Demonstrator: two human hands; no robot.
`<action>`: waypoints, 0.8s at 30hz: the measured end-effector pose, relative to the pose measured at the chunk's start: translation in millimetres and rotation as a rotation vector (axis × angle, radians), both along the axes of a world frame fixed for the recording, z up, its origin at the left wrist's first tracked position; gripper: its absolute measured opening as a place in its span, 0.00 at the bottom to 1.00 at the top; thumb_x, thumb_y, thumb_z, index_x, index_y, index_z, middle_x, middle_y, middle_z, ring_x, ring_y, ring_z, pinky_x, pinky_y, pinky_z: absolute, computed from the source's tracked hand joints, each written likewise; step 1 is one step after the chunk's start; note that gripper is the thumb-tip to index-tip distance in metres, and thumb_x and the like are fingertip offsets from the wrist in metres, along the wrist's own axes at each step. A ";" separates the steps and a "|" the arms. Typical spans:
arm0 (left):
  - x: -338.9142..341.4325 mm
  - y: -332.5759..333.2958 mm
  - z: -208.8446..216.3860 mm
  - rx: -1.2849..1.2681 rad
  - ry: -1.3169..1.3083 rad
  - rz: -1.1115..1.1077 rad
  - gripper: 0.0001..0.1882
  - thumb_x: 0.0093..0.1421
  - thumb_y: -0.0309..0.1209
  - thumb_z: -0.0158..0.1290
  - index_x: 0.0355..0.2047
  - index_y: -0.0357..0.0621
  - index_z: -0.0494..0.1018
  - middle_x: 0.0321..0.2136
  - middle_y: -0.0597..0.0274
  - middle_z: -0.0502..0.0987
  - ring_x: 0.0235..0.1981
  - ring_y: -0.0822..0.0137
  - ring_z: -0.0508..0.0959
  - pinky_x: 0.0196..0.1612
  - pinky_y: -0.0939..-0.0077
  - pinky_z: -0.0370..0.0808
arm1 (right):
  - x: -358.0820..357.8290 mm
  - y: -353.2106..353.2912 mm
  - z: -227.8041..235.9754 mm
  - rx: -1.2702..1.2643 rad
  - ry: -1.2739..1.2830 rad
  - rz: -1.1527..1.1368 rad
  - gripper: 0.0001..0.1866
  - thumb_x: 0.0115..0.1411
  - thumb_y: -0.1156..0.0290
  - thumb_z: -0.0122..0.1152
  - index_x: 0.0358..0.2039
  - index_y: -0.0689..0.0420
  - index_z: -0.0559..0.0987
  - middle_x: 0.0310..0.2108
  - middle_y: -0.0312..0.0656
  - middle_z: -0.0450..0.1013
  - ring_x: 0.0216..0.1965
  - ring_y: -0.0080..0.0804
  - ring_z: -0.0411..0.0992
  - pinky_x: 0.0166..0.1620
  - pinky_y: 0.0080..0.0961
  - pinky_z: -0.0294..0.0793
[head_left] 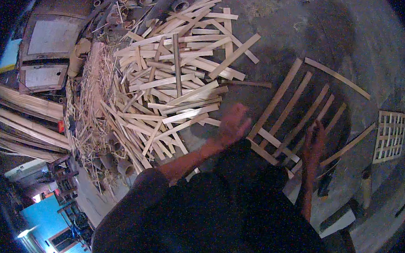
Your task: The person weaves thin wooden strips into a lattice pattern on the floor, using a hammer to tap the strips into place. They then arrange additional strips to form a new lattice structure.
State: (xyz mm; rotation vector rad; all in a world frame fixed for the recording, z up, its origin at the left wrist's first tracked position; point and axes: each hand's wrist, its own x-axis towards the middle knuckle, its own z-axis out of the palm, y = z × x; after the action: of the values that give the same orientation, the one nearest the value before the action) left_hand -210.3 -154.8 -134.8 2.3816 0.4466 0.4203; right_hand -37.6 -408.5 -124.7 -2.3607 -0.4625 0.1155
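Note:
On the dark floor before me lie several bamboo strips (314, 108), set roughly parallel with gaps between them. Short crosspieces (276, 139) run across their near ends. My left hand (235, 123) hovers left of these strips, beside a large heap of loose strips (182, 79); its fingers look loosely apart, and nothing shows in them. My right hand (315, 137) is over the right-hand strips with its fingers apart. Whether its fingertips touch a strip is hard to tell in the dim light. A longer strip (337, 77) lies slantwise beyond the set.
A woven lattice panel (389, 137) lies at the far right, with a single strip (349, 145) beside it. Straw-like shavings (98, 92) and bamboo tubes (173, 2) border the heap. Long split bamboo lengths (26, 120) are stacked at the left. A pale block (339, 223) sits at lower right.

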 end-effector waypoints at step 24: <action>92.8 100.6 85.4 -0.323 0.251 -0.023 0.10 0.68 0.34 0.47 0.43 0.39 0.66 0.26 0.48 0.78 0.25 0.48 0.79 0.30 0.61 0.75 | 4.7 2.8 52.2 0.011 -0.099 0.082 0.17 0.63 0.68 0.61 0.51 0.56 0.76 0.53 0.50 0.68 0.49 0.49 0.73 0.51 0.38 0.74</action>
State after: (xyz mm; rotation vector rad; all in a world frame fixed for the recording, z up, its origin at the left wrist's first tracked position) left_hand -117.5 -54.2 -49.4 2.1268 0.5538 0.0315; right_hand -32.9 -405.7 -72.5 -2.3447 -0.6065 0.0335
